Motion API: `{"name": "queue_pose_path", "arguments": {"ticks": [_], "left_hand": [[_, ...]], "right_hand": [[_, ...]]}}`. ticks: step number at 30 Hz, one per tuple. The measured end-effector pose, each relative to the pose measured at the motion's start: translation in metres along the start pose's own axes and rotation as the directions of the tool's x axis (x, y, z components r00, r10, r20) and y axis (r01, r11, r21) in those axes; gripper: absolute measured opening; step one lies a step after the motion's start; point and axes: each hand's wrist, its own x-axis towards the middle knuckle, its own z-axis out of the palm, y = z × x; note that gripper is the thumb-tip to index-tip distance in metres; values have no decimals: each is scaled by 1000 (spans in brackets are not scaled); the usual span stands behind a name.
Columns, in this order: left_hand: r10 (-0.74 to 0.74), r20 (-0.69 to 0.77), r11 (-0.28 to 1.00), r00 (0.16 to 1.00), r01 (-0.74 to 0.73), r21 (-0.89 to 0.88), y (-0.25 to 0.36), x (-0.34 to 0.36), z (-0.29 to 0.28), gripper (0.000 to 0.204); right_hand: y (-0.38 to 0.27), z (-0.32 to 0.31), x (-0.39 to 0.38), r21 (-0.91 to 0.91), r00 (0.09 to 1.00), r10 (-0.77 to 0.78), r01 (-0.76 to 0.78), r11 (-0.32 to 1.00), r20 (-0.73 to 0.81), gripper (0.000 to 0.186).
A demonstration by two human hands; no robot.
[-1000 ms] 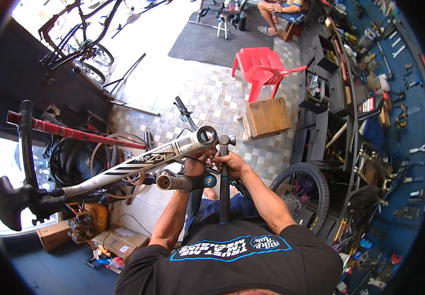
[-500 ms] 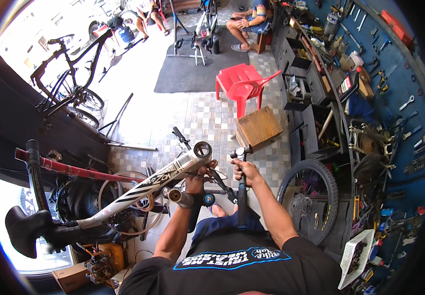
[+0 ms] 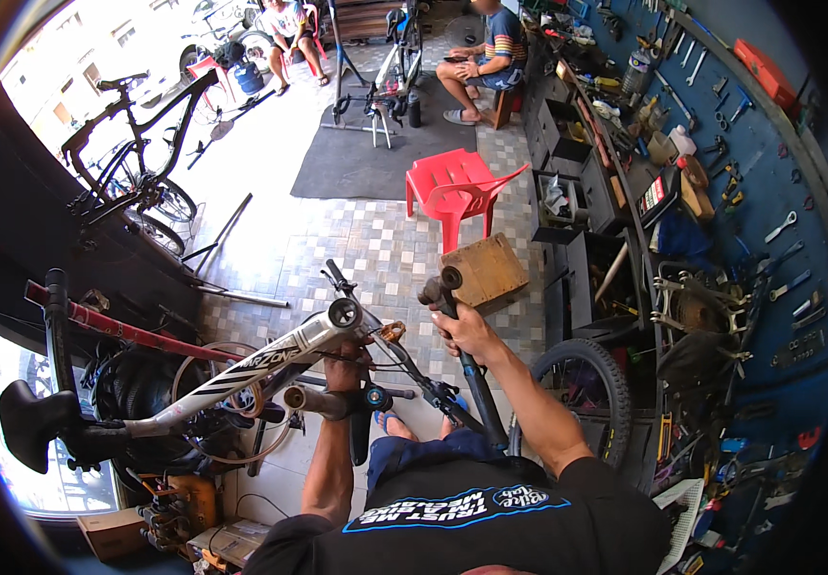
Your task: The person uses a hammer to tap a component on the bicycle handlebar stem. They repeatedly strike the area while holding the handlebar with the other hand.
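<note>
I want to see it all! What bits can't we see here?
- Head view: left hand palm, hidden behind the frame.
- Head view: fork lower end, behind the person's shirt.
- Head view: wall tools, too small and bent by the lens.

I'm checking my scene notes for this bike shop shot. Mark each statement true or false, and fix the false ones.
1. The right hand grips a dark handlebar. True.
2. The left hand is at the silver bike frame. True.
3. The plastic chair is blue. False: it is red.
4. A wooden box sits on the tiled floor near the chair. True.
5. The tool wall is on the person's left. False: it is on the right.
6. The black saddle lies on the chair. False: it is mounted at the frame's far left end.
</note>
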Motion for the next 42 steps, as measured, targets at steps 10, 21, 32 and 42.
{"name": "queue_pose_path", "arguments": {"ticks": [10,21,32,42], "left_hand": [[140,9,989,990,-140,-48,-27,5,-2,32],[126,-10,991,992,-127,-34,-9,4,12,54],[-4,17,995,1000,6,-99,6,1,5,37],[51,83,995,995,-44,-92,-7,3,-1,44]], "right_hand": [[54,-28,31,-641,993,-86,11,767,-85,33],[183,-33,-3,-526,936,157,-310,792,-314,34],[183,2,8,-671,946,55,-266,693,-318,45],[192,26,32,-437,965,164,-241,867,-206,37]]}}
